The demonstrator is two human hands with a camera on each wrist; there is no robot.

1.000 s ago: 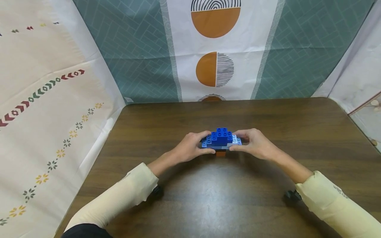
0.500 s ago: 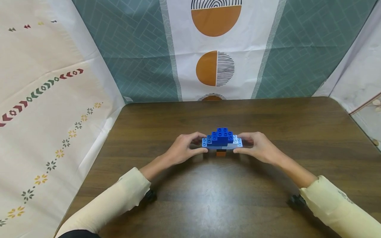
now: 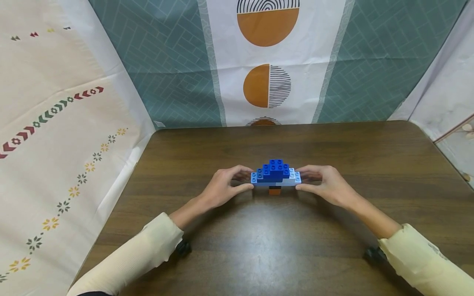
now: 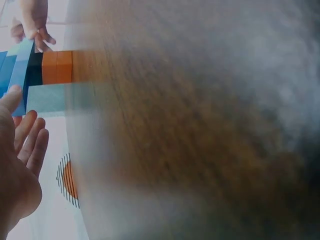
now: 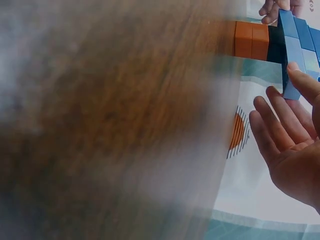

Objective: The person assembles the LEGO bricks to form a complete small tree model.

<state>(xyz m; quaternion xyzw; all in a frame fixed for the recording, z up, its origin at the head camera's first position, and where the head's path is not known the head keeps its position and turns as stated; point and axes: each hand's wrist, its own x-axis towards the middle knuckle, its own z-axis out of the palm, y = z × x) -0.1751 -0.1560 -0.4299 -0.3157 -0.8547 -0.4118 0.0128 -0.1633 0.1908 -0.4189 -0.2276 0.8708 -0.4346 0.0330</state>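
A toy-brick model [image 3: 275, 174] stands upright near the middle of the table. Two orange bricks [image 4: 56, 67] form its narrow base, with a dark brick [image 5: 275, 44] over them. A wide row of light blue bricks [image 3: 264, 183] lies across that, and dark blue bricks [image 3: 277, 166] step up to a peak. My left hand [image 3: 224, 187] is at the model's left end, its thumb tip right by the light blue edge. At the opposite end my right hand [image 3: 329, 185] mirrors it, thumb in front. Both hands' fingers are spread and relaxed, partly hidden behind the model in the head view.
The brown wooden table [image 3: 266, 242] reaches back to a hanging cloth [image 3: 185, 82] with half-circle prints. A cream patterned cloth [image 3: 66, 123] hangs at the left side. Dark wrist devices [image 3: 183, 248] sit under both cuffs.
Both hands have slid outward from the model's middle to its ends, the left one leftward and the right one rightward. The model itself stays in place.
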